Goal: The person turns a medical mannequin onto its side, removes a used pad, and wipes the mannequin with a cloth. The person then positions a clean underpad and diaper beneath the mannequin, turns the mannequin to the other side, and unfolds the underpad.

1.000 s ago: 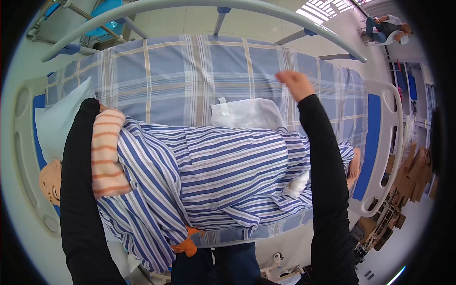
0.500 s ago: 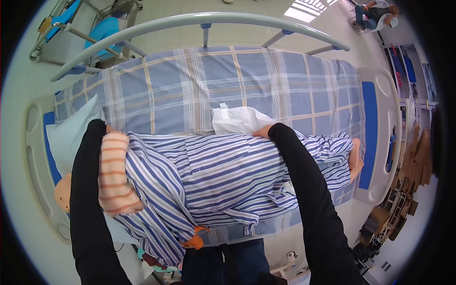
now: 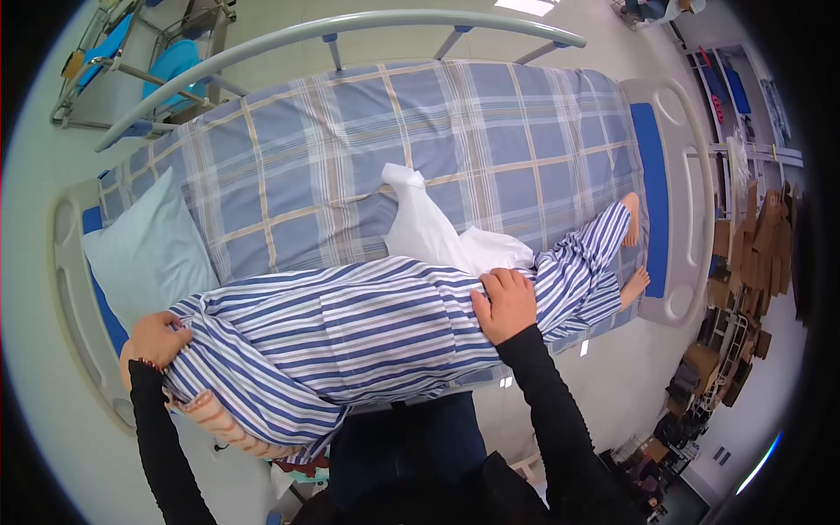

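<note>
A care manikin (image 3: 376,324) in blue-and-white striped pyjamas lies along the near edge of the bed, rolled towards me. My left hand (image 3: 157,339), with a beaded bracelet at the wrist, is closed on its shoulder. Over the hip, my right hand (image 3: 507,304) has its fingers curled round the striped cloth, thumb apart. A crumpled white pad (image 3: 429,227), perhaps a diaper, lies behind the hips, partly under them. An orange-striped towel (image 3: 223,424) hangs at the near shoulder. The bare feet (image 3: 632,219) point to the footboard. The manikin's head is mostly hidden by my left arm.
A pale blue pillow (image 3: 153,249) lies at the head end on the plaid sheet (image 3: 332,197). Along the far side runs a raised rail (image 3: 350,24). The footboard (image 3: 687,201) closes the right end. A metal frame with a blue basin (image 3: 175,72) stands beyond.
The manikin has rolled towards me, its back now turned up and more sheet showing behind it. Both hands came nearer with it. The white pad is pulled out longer, and the towel has slid down.
</note>
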Motion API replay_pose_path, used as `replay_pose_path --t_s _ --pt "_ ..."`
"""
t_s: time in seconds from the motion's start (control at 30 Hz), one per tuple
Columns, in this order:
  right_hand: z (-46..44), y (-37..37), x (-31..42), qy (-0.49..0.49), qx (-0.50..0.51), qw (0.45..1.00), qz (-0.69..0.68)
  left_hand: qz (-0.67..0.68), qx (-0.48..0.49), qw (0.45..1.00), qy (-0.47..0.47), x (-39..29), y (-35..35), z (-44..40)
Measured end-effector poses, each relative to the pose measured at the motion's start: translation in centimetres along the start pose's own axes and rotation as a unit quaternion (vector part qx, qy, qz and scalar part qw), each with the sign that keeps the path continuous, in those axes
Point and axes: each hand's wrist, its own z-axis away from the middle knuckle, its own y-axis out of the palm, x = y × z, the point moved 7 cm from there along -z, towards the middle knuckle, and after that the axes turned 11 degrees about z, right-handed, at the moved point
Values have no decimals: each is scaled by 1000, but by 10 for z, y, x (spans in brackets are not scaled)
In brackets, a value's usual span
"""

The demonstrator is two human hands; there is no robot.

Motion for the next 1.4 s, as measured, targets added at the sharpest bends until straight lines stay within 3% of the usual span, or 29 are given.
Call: replay_pose_path --t_s 0.17,0.27,0.43,0.47,0.5,0.53,0.57,0.67,0.83,0.93,1.03,1.13,1.17,1.27,1.3,1.33,1.4 --pt "26 -7 -4 -3 -8 1000 -18 -70 -35 996 -37 -34 -14 35" --pt "34 -3 -27 31 17 994 -102 -63 -39 996 -39 -32 -8 44" --pt "-14 57 -110 173 223 951 -124 -48 -56 997 -14 -28 -5 43" --pt "-24 87 -138 241 271 916 -170 -43 -55 997 -11 -27 -4 41" --pt "-41 69 -133 353 336 848 -207 -41 -54 998 -10 -26 -3 40" --pt "-56 113 -172 271 307 899 -156 -39 -66 997 -6 -24 -2 40" --pt "-80 142 -196 69 207 974 63 -38 -80 996 -2 -25 -2 39" --pt "-62 271 -242 -71 453 870 182 -33 -102 994 23 -23 0 36" --pt "2 277 -249 -10 650 759 -31 -4 -116 992 54 -2 12 24" --pt "25 261 -256 58 696 691 -189 1 -134 988 77 3 14 22" --pt "45 267 -256 73 713 654 -242 30 -141 984 103 6 18 21" --pt "58 288 -251 10 703 678 -215 42 -133 985 98 5 17 22" --pt "35 265 -230 -66 659 741 -111 40 -135 985 99 4 16 22" --pt "27 330 -260 -60 597 798 46 34 -132 986 99 4 15 22" --pt "18 330 -257 -63 604 785 122 32 -131 986 98 3 15 21" --pt "14 331 -231 -307 562 745 190 29 -130 987 90 3 15 21" --pt "-7 334 -227 -276 576 754 150 21 -130 988 76 2 14 22"
